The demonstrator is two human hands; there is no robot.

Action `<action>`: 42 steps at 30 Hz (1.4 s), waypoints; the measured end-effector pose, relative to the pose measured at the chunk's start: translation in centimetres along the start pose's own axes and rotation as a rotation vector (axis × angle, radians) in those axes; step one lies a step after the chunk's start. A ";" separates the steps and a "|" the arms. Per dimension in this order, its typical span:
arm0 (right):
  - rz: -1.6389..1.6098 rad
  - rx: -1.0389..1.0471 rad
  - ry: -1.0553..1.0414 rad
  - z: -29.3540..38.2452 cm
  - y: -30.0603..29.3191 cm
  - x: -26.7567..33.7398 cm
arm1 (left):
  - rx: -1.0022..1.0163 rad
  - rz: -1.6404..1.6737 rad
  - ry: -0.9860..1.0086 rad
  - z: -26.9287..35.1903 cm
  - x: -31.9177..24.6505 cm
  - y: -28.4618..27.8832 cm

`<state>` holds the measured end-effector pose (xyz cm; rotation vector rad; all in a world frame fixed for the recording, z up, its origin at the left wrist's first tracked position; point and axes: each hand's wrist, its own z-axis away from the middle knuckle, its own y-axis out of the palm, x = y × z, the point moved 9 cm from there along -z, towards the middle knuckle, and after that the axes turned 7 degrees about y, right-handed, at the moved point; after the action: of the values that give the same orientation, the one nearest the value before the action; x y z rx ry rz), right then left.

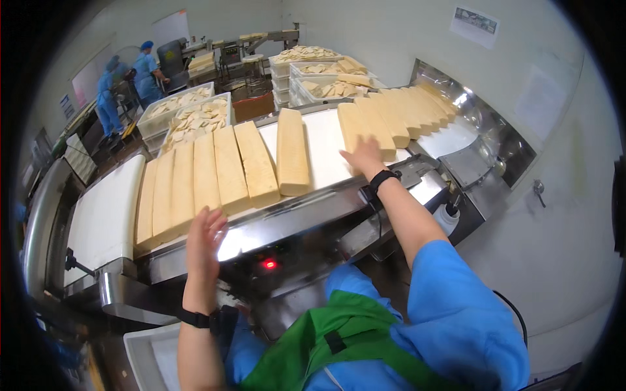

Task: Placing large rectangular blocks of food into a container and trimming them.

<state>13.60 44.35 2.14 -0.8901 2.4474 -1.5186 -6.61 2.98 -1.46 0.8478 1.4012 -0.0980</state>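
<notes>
Long pale-yellow loaves lie crosswise on a white conveyor belt (322, 141) in front of me. My right hand (364, 155) is at the near end of a loaf (351, 122) on the right; its fingers are spread and blurred, and whether they touch it I cannot tell. A single loaf (292, 151) stands apart in the middle of the belt. Several more loaves (205, 171) sit side by side on the left. Over the belt's near edge, beside that group, my left hand (208, 234) is raised with nothing in it.
More loaves (411, 110) come in a row from a steel wall opening (489, 117). Beyond the belt stand white crates (222, 105) heaped with flat pale pieces. A white bottle (446, 218) hangs below the frame at right. A white bin (142, 349) is at lower left. Co-workers (146, 73) stand far off.
</notes>
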 end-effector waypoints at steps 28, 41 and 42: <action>0.226 0.073 0.092 -8.7 4.8 -12.6 | 0.029 -0.075 -0.096 -0.4 1.6 3.5; -2.180 1.008 -0.065 6.5 -6.2 -1.3 | 0.364 -0.216 -0.154 0.9 1.5 8.6; -1.909 0.613 0.173 9.1 -5.7 -2.1 | 0.398 -0.179 -0.077 1.7 -0.2 10.0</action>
<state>21.36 36.60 2.17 -3.1115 0.2993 -2.2664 0.06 9.01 3.15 1.0304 1.4039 -0.5558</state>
